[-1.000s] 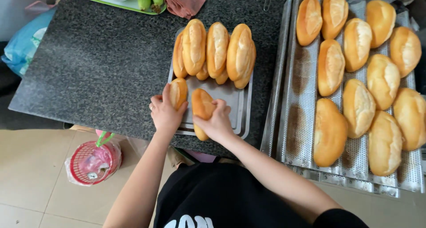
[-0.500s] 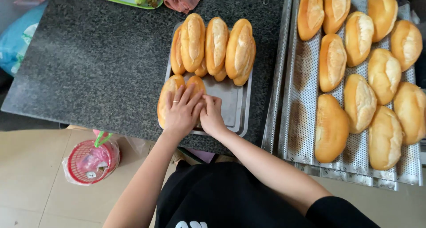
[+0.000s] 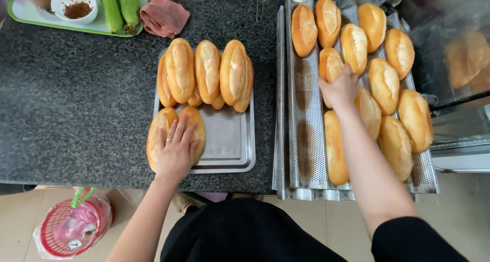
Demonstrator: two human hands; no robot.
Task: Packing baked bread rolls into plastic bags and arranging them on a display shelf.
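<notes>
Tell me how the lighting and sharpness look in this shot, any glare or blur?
Head view: even, soft daylight, with faint shadows under the loaves; the left hand on two rolls and the right hand on a loaf are sharp; the steel tray shows mild sheen; a glass panel at right reflects hazy loaves.

On the steel tray (image 3: 232, 150), the left hand (image 3: 176, 152) lies flat on two rolls (image 3: 196, 127); right of the tray, the right hand (image 3: 339, 88) grasps another roll (image 3: 331, 64).

dark speckled stone counter (image 3: 76, 114) over beige tiled floor (image 3: 459, 226).
</notes>
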